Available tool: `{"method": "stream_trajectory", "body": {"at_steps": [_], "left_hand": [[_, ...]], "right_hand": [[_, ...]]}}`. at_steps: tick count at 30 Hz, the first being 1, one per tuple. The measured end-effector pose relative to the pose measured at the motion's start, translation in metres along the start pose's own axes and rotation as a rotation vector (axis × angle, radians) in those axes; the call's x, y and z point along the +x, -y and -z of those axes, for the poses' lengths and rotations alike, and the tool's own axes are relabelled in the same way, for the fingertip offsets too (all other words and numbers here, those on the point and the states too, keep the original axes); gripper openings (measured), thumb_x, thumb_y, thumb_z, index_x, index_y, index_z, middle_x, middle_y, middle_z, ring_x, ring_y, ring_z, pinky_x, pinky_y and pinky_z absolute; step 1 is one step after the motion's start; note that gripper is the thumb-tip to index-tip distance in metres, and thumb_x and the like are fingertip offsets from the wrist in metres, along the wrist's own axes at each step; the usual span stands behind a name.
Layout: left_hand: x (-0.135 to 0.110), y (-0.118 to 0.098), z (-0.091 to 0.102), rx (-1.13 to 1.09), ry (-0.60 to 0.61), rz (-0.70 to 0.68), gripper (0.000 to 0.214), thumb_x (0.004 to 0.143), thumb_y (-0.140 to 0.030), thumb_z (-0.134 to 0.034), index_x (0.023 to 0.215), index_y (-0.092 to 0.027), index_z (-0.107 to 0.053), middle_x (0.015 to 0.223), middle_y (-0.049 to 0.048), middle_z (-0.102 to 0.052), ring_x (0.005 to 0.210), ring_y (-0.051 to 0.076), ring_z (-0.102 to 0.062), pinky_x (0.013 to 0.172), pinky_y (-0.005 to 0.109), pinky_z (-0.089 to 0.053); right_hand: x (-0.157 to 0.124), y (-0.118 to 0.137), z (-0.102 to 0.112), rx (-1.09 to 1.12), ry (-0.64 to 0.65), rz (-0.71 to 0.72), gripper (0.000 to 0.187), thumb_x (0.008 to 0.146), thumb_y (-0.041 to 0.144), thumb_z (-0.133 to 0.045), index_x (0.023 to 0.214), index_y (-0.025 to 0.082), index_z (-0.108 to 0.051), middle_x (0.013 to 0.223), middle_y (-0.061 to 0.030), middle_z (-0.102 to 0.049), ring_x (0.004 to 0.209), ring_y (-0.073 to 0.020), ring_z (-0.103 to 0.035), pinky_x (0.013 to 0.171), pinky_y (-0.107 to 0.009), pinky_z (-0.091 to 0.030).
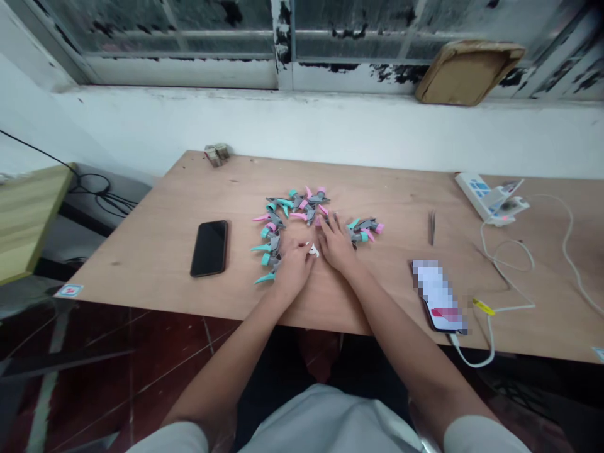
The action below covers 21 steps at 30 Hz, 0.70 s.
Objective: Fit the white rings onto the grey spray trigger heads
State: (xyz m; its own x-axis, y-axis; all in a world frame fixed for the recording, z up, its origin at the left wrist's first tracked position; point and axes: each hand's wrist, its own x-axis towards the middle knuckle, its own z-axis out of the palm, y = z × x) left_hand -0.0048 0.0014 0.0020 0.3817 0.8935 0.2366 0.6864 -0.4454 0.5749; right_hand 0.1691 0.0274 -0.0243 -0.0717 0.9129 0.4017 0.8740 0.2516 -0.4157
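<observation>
A loose ring of plastic spray trigger heads [291, 217] lies on the plywood table [141, 251], grey bodies with teal and pink parts. My left hand [293, 267] rests curled beside the ring's lower left, its fingertips on a small white plastic part [313, 250]. Close on its right, my right hand [336, 244] lies with fingers spread, its fingertips reaching the pink and grey heads. A separate small cluster of trigger heads [363, 230] sits just right of that hand.
A black smartphone [209, 248] lies left of the ring. Right of my hands are metal tweezers [431, 228], a second phone [438, 296] with a blurred screen on a white charging cable [491, 340], and a white power strip [479, 196]. A cardboard piece [469, 72] rests on the window ledge.
</observation>
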Motion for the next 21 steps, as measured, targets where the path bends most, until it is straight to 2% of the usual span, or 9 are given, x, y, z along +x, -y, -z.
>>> {"method": "stream_trajectory", "body": {"at_steps": [2, 6, 9, 12, 14, 18, 21], "left_hand": [[0.006, 0.000, 0.000, 0.049, 0.029, 0.020, 0.022, 0.095, -0.014, -0.063, 0.113, -0.014, -0.076, 0.115, 0.0142, -0.069, 0.110, 0.027, -0.067, 0.108, 0.043, -0.053], [0.014, 0.005, 0.005, 0.058, 0.058, 0.004, 0.011, 0.094, -0.019, -0.068, 0.099, -0.017, -0.078, 0.101, 0.0109, -0.069, 0.100, 0.025, -0.067, 0.102, 0.042, -0.054], [0.013, 0.008, 0.006, -0.069, -0.027, 0.035, 0.007, 0.089, -0.018, -0.075, 0.095, -0.017, -0.076, 0.095, 0.0081, -0.072, 0.092, 0.022, -0.068, 0.093, 0.038, -0.056], [0.012, 0.004, 0.004, -0.287, -0.111, 0.068, 0.004, 0.090, -0.021, -0.074, 0.089, -0.018, -0.075, 0.088, 0.0047, -0.074, 0.078, 0.018, -0.068, 0.080, 0.032, -0.056], [0.013, -0.004, 0.002, -0.484, -0.170, 0.106, 0.014, 0.092, -0.032, -0.075, 0.092, -0.018, -0.077, 0.084, 0.0034, -0.075, 0.070, 0.016, -0.068, 0.071, 0.029, -0.055], [0.021, -0.022, -0.002, -0.846, -0.253, 0.200, 0.038, 0.088, -0.049, -0.078, 0.107, -0.016, -0.079, 0.072, 0.0012, -0.071, 0.057, 0.013, -0.064, 0.052, 0.024, -0.050], [0.030, -0.029, -0.007, -0.960, -0.283, 0.193, 0.044, 0.084, -0.051, -0.081, 0.109, -0.014, -0.080, 0.064, -0.0011, -0.067, 0.050, 0.011, -0.058, 0.048, 0.023, -0.049]], "right_hand": [[0.005, -0.008, 0.000, -0.008, -0.004, -0.041, 0.055, 0.104, 0.029, -0.045, 0.158, 0.018, -0.048, 0.167, -0.0157, -0.045, 0.157, -0.0387, -0.036, 0.125, -0.066, -0.028], [0.005, -0.027, 0.008, 0.020, -0.145, -0.091, 0.047, 0.103, 0.030, -0.051, 0.147, 0.016, -0.059, 0.144, -0.0171, -0.066, 0.138, -0.0346, -0.053, 0.120, -0.058, -0.037], [0.003, -0.037, 0.011, -0.020, -0.218, -0.133, 0.039, 0.101, 0.031, -0.058, 0.134, 0.014, -0.069, 0.133, -0.0187, -0.069, 0.126, -0.0351, -0.056, 0.116, -0.057, -0.041], [0.004, -0.039, 0.011, -0.008, -0.256, -0.135, 0.032, 0.100, 0.033, -0.060, 0.122, 0.014, -0.072, 0.127, -0.0201, -0.068, 0.122, -0.0358, -0.057, 0.112, -0.059, -0.045], [0.005, -0.036, 0.012, 0.073, -0.324, -0.072, 0.031, 0.102, 0.036, -0.057, 0.122, 0.015, -0.069, 0.127, -0.0205, -0.067, 0.123, -0.0345, -0.058, 0.111, -0.058, -0.047], [-0.003, -0.021, 0.018, 0.262, -0.466, 0.104, 0.035, 0.107, 0.039, -0.051, 0.134, 0.018, -0.058, 0.132, -0.0192, -0.067, 0.129, -0.0296, -0.062, 0.112, -0.052, -0.051], [-0.015, -0.009, 0.019, 0.295, -0.459, 0.182, 0.035, 0.108, 0.037, -0.051, 0.136, 0.018, -0.055, 0.129, -0.0187, -0.070, 0.122, -0.0278, -0.068, 0.106, -0.048, -0.057]]}}
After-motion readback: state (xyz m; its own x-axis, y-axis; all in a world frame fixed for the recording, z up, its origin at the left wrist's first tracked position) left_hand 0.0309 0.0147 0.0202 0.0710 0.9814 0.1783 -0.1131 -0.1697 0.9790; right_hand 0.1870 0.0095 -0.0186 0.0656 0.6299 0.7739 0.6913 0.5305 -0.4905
